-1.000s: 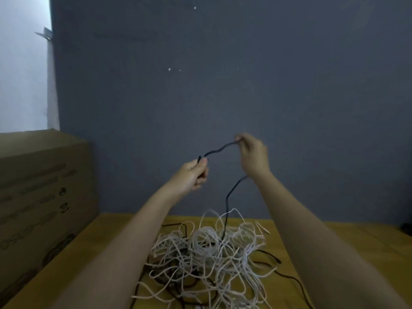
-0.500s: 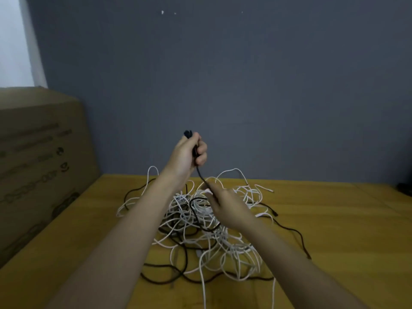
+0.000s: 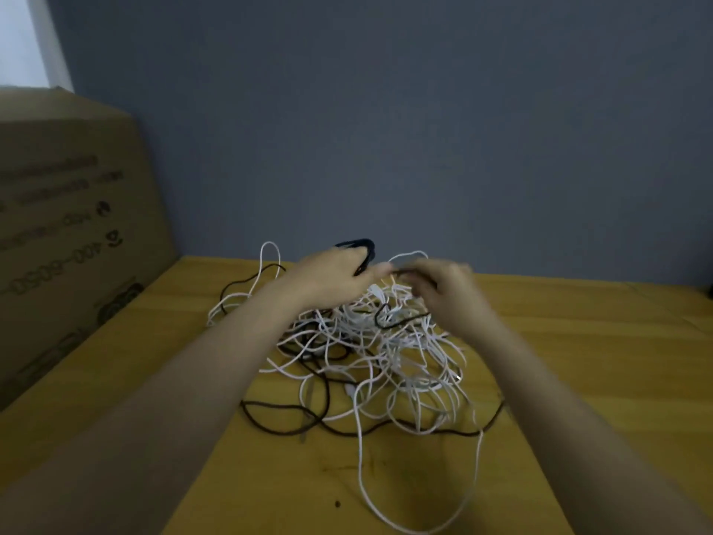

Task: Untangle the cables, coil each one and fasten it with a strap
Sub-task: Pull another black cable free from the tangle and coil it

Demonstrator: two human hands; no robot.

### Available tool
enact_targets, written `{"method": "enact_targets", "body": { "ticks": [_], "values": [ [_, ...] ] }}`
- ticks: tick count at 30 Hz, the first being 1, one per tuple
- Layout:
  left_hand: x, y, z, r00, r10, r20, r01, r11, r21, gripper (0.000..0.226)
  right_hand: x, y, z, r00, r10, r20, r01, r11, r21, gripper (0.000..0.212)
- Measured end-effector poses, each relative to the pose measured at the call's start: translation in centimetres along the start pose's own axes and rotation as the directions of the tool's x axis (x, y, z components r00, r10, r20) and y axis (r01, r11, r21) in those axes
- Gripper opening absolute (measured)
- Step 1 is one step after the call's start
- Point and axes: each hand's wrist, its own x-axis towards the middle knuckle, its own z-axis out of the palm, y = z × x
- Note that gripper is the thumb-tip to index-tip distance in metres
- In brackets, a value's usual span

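A tangled heap of white cables (image 3: 401,353) and black cables (image 3: 285,413) lies on the wooden table (image 3: 598,364). Above its far side, my left hand (image 3: 328,279) grips a small black loop of cable (image 3: 362,247) that sticks up over the knuckles. My right hand (image 3: 447,291) is close beside it, blurred, pinching the same black cable, which runs down from it into the heap (image 3: 393,322). One long white strand (image 3: 360,469) trails toward the near edge.
A large printed cardboard box (image 3: 73,233) stands along the table's left side. A grey wall (image 3: 424,129) rises behind the table. A small dark object (image 3: 710,289) sits at the far right edge.
Both hands have come down toward the heap and closer together. The left hand now shows a black loop above it. The right hand rose from the pile to beside the left.
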Motion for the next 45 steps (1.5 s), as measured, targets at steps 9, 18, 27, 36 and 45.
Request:
{"method": "enact_targets", "body": {
  "ticks": [9,18,27,36,45],
  "values": [
    [-2.1,0.7,-0.7,0.988,-0.069,-0.135,0.002,0.897,-0.443,0.035,1.0,0.7,4.4,0.889,0.456,-0.039,-0.432,0.865,0.254,0.038],
    [0.3,2.5,-1.9,0.895,-0.31,-0.32,-0.03,0.676,-0.737,0.033,-0.4,0.6,4.1,0.785,0.583,0.208,-0.484,0.368,0.794,0.021],
    [6.0,6.8,-13.1,0.874,-0.219,-0.434,-0.155,0.722,-0.675,0.036,13.4,-2.4,-14.5,0.738,0.327,-0.59,-0.036,0.893,0.45,0.022],
    [5.6,5.0,-12.0,0.975,-0.031,-0.22,-0.098,0.826,-0.555,0.028,13.2,0.6,-15.6,0.846,0.271,-0.459,-0.244,0.963,0.119,0.022],
    [4.3,1.9,-6.9,0.95,-0.161,-0.266,0.07,0.944,-0.322,0.04,7.0,1.8,-10.1,0.99,0.136,-0.022,-0.134,0.912,-0.388,0.047]
  ]
}}
